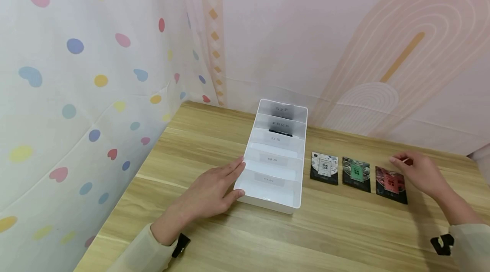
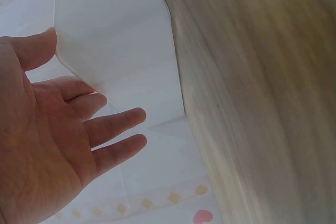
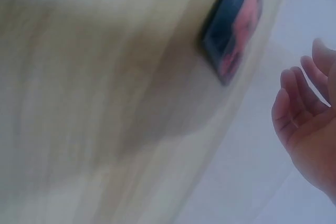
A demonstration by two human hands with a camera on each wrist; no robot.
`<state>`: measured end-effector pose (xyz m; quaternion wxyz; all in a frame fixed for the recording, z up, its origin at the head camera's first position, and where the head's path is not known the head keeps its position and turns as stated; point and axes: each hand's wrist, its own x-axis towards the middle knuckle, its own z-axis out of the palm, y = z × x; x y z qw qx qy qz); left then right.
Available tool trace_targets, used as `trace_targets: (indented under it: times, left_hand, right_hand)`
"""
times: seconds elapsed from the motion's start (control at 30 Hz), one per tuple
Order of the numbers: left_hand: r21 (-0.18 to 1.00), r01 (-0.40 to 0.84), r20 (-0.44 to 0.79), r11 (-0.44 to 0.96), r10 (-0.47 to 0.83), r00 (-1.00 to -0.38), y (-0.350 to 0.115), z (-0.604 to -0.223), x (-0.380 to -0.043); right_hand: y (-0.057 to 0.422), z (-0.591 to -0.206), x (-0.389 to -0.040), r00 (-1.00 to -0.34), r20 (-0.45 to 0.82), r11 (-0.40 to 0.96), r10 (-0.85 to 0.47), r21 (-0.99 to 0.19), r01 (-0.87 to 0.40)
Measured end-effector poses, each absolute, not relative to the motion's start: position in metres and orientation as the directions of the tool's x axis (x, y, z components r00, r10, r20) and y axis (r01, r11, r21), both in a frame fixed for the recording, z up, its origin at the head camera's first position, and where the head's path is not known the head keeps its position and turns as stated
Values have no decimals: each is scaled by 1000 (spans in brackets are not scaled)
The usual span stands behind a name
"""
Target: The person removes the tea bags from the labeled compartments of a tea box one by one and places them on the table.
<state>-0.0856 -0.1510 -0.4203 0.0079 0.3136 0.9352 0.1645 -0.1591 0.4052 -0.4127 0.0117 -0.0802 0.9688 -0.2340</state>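
A white divided storage box (image 1: pixel 245 200) with labelled sections stands on the table. My left hand (image 1: pixel 204 191) rests against its near left side, the fingers extended and the thumb at the rim; the left wrist view shows the same hand (image 2: pixel 58 124) beside the white wall (image 2: pixel 121 40). To the right of the box lie three flat packets in a row: white and black (image 1: pixel 324 168), green and black (image 1: pixel 356 174), red and black (image 1: pixel 391 184). Just above the red packet's right side hovers my right hand (image 1: pixel 423 174), its fingers loosely bent and holding nothing.
A dark flat item (image 1: pixel 280 133) shows inside one of the box's rear sections. Behind the wooden table (image 1: pixel 344 238) hangs a pale patterned curtain (image 1: pixel 268 42), and a dotted curtain (image 1: pixel 95 106) hangs along the left edge.
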Motion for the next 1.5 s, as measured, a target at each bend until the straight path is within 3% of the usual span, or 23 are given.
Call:
trace_targets:
  times: [0.5, 1.07, 1.5]
  left_hand:
    - [318, 576, 69, 753, 588, -806, -151, -419, -85]
    - [322, 578, 74, 750, 589, -805, -152, -420, -85]
    - [320, 584, 76, 746, 594, -801, -151, -421, -86]
  right_hand:
    - [370, -391, -158, -965, 158, 836, -208, -484, -259]
    - [310, -368, -173, -945, 155, 777, -288, -539, -325]
    - [261, -365, -181, -946, 104, 736, -308, -604, -306]
